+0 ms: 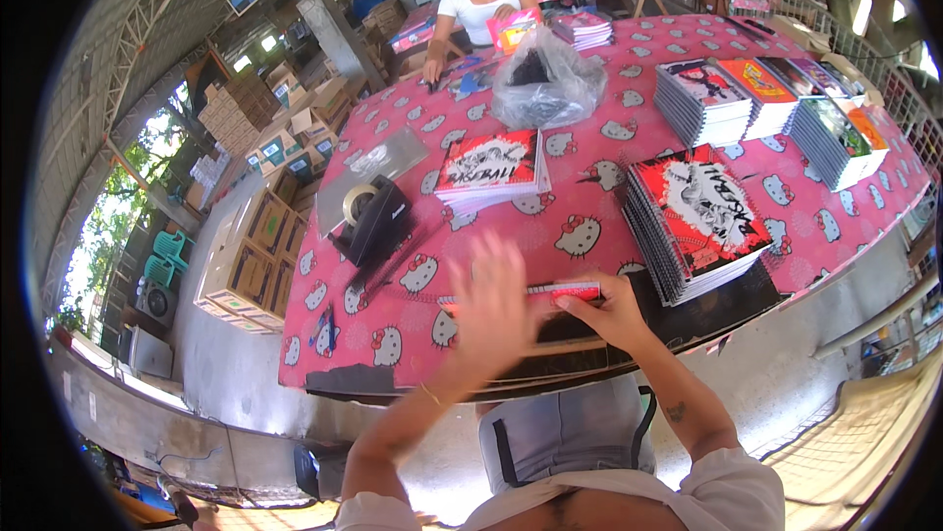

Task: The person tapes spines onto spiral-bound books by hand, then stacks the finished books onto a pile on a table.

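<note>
Near the table's front edge, my right hand point(616, 313) grips a thin spiral notebook point(582, 291) with a red cover, seen nearly edge-on, thumb on its near side. My left hand point(491, 300) is at the notebook's left part, blurred by motion, its fingers stretched out and hiding some of it. Ahead lies a short stack of red, black and white notebooks point(488, 163). To the right stands a taller stack of spiral notebooks point(699, 212) with the same cover design. At the left, a black tape dispenser point(378, 223) holds a roll of tape.
The pink table cover point(580, 236) has cartoon cat heads. A clear plastic bag point(550, 89) stands farther back; several notebook stacks point(702, 104) fill the far right. Across the table a person point(481, 5) holds a colourful notebook. Cardboard boxes point(257, 256) stand on the floor at left.
</note>
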Tool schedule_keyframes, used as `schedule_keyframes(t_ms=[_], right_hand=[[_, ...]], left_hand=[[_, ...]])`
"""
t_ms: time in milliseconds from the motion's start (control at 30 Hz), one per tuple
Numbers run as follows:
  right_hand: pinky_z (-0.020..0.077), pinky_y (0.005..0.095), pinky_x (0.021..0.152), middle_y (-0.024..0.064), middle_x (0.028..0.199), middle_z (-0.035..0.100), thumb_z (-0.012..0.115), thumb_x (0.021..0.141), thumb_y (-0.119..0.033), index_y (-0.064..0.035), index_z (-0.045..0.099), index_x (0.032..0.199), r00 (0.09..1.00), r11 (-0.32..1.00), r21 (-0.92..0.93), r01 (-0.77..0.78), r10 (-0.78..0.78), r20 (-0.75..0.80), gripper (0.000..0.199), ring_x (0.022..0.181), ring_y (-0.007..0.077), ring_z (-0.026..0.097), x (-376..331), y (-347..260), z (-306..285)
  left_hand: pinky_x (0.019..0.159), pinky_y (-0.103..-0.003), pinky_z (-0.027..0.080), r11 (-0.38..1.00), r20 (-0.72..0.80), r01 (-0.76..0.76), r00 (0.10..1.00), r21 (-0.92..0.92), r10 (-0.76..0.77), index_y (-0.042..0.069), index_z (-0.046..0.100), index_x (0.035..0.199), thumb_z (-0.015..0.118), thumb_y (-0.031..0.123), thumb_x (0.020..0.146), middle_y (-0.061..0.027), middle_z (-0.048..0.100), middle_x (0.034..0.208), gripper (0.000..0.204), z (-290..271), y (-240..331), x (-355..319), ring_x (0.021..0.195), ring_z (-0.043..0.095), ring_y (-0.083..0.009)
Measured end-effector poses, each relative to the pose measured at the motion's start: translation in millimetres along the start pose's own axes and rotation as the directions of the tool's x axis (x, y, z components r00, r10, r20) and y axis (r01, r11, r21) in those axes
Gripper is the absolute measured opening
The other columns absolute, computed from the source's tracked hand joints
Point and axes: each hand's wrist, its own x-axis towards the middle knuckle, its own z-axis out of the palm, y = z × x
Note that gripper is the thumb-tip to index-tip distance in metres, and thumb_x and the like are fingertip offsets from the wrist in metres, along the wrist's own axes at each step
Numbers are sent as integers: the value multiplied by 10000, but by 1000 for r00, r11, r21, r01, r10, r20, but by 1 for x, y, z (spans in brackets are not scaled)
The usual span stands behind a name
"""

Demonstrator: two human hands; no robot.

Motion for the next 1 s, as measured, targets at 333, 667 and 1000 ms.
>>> schedule_keyframes(t_ms=[333, 667, 1000], right_hand=[[449, 320, 594, 104, 828, 693, 738, 947, -129, -32, 715, 1193, 981, 990, -132, -44, 68, 181, 265, 661, 131, 543, 3, -1, -14], [485, 343, 635, 157, 818, 697, 738, 913, -83, 6, 705, 1121, 971, 958, -194, 211, -183, 154, 228, 668, 217, 616, 14, -5, -7], [479, 360, 623, 190, 830, 678, 746, 915, -113, -6, 718, 1119, 978, 966, -250, 60, -8, 206, 232, 657, 278, 611, 14, -19, -15]], left_hand=[[1204, -645, 168, 972, 48, 3, 999, 234, -15, -79, 349, 1542, 539, 599, 966, -318, 389, 1576, 910, -10, -13, 38, 1508, 335, -439], [1182, -688, 194, 998, 167, -58, 985, 32, 52, -92, 361, 1522, 536, 612, 954, -319, 359, 1589, 921, -8, 18, 9, 1506, 321, -464], [1218, -599, 196, 967, -55, 72, 995, -243, -88, -21, 483, 1447, 675, 363, 964, -221, 563, 1433, 646, -28, 17, 29, 1362, 527, -373]])
